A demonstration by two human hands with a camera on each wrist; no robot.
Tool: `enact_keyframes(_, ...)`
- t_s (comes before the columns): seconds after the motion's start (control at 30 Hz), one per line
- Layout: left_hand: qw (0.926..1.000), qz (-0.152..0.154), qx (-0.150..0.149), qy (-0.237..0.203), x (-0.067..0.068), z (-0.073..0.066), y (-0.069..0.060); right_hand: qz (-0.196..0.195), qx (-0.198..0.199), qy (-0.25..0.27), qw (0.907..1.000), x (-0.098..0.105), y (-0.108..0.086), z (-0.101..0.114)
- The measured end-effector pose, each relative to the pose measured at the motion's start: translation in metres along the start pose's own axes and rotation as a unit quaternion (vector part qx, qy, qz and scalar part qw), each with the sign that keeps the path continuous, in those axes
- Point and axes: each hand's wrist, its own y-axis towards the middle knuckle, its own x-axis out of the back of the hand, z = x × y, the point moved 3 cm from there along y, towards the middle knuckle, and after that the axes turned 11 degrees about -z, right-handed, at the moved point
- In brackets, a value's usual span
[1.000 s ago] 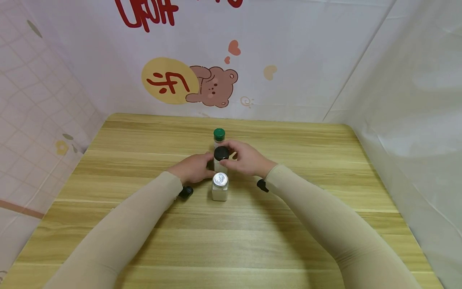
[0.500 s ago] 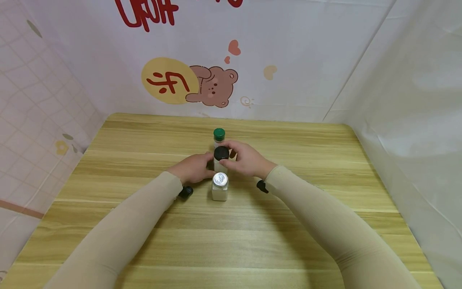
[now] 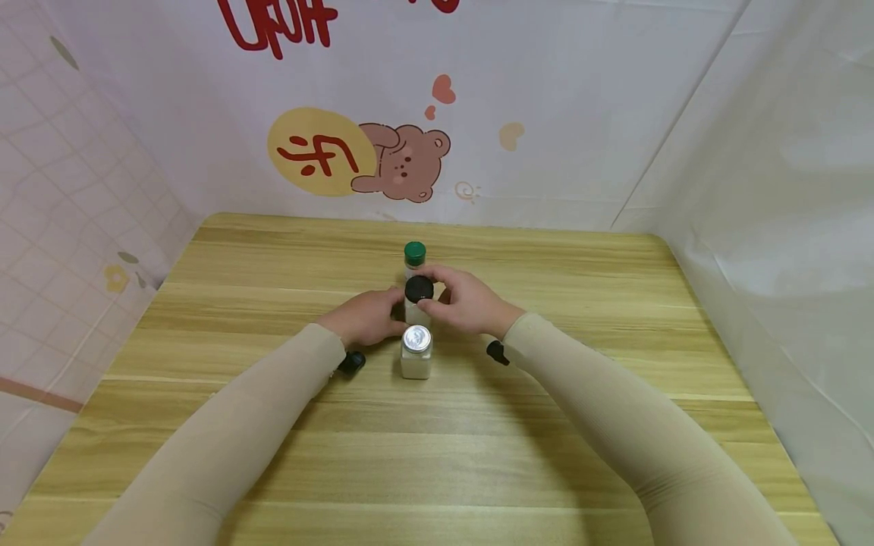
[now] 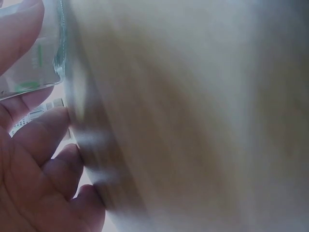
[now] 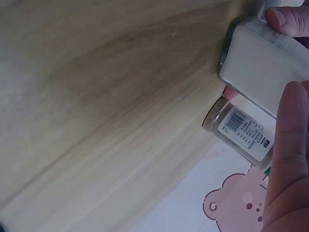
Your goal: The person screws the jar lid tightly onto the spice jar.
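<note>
Two bare hands, the left hand (image 3: 365,318) and the right hand (image 3: 467,302), meet around a black-lidded jar (image 3: 416,293) at the middle of a wooden table (image 3: 423,462), as I follow remotely by head and wrist cameras. At far left, the wall hanging (image 3: 225,136) shows a yellow disc (image 3: 290,129) bearing what looks like the character 乐, below red lettering (image 3: 283,26) cut off by the frame. The left hand grips the jar low, thumb on the near side, presumably to steady it; green print (image 4: 26,86) shows on its glass, too blurred for me to read. The jar stands second in a line of three, apparently arranged as a straight row: a silver-topped jar (image 3: 416,360) just nearer, its lid marking illegible, and a green-capped bottle (image 3: 414,254) just beyond. The bottle's white label (image 5: 245,135) carries a barcode and small rows of text that I cannot make out; I find no readable brand. To the right, the right hand pinches the jar between thumb and fingers up by the lid, a hold that would suit guiding its top. Whether its base touches the table, I cannot tell.
</note>
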Motion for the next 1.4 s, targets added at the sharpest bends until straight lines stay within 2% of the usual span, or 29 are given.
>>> enact_keyframes(0.37,1.0,-0.002,-0.001,-0.005,-0.0013,0.0015,0.0015,-0.008,-0.021,-0.005,0.9997,-0.0007,-0.0014,-0.0002)
enact_keyframes(1.2,1.0,-0.006,-0.002,-0.004,-0.0027,0.0039,0.0024,-0.012,-0.014,0.009,0.9998,-0.0037,-0.0039,-0.005)
enact_keyframes(1.4,1.0,-0.006,-0.003,-0.005,-0.0026,0.0031,0.0023,-0.016,-0.017,-0.002,0.9997,-0.0039,-0.0045,-0.0053)
